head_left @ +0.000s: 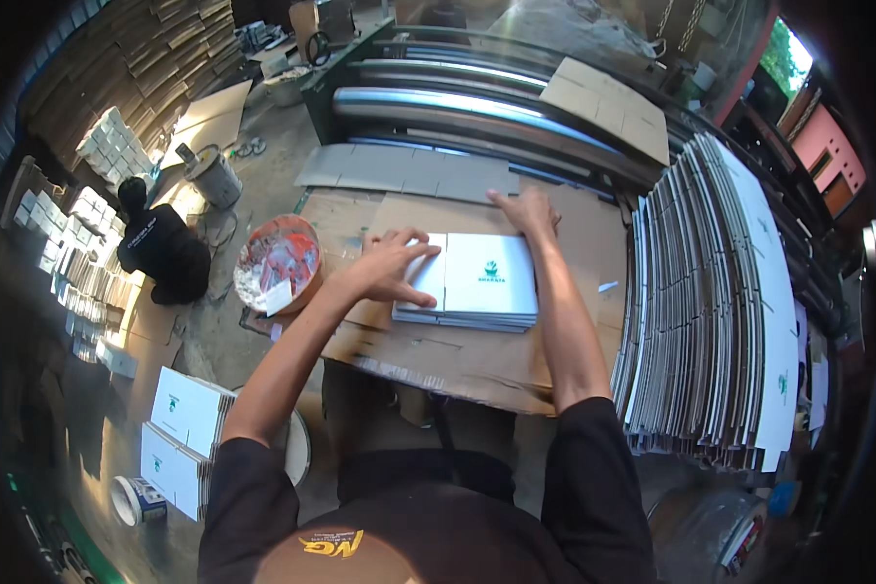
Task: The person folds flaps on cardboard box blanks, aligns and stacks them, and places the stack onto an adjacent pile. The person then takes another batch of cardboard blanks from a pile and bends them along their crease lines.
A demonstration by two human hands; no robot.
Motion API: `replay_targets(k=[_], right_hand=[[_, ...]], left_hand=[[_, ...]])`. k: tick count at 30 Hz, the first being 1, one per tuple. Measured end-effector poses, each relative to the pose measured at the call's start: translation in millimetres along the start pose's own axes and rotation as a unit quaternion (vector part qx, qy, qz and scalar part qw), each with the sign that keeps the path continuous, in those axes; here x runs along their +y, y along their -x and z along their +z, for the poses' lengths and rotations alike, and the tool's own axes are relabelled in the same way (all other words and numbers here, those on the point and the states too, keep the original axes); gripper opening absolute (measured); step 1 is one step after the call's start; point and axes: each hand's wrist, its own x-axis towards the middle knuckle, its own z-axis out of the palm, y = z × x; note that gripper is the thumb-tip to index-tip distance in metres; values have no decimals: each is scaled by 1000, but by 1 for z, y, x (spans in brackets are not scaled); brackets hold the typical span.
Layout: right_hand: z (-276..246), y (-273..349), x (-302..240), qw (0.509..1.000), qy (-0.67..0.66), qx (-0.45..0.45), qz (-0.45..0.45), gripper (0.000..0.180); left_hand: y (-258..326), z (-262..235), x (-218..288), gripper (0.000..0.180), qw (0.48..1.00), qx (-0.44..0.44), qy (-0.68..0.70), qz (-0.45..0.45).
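A short stack of flat white cardboard boxes [487,277] with a green print lies on the brown cardboard-covered table [457,360] in front of me. My left hand [395,269] rests at the stack's left side, thumb and fingers spread over its top sheet. Beyond the stack's far right corner is my right hand [529,212], its thumb apart from the other fingers. That thumb reaches the near right end of a long grey cardboard strip [389,170], which lies along the far table edge. I see nothing held in this hand, though its fingers are partly hidden.
Right of the table stands a tall, tight row of white-faced cardboard sheets [711,311]. A roller machine [438,105] spans the back, with a cardboard sheet [608,102] on it. A reddish basin [280,263] sits left. Bundled boxes [180,428] and a crouching person [161,238] are further left.
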Motion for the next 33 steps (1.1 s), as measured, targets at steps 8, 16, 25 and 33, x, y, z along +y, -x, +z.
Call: replay_targets(k=[8,16,25,33], right_hand=[[11,-12,-21,997,-5,-7,74,83],[-7,-24,3,919,-384,-83,16,39],[-138,114,36,621,-774,-64,-104,31],[-129,187,4,948,-223,119,-194,57]], left_hand=[[13,3,-1,94,999,28,22,-26],[12,20,-5,89,997,67,42,0],[26,39,-10,87,994,111,9,-7],[27,29,-4,75,996,47,75,29]])
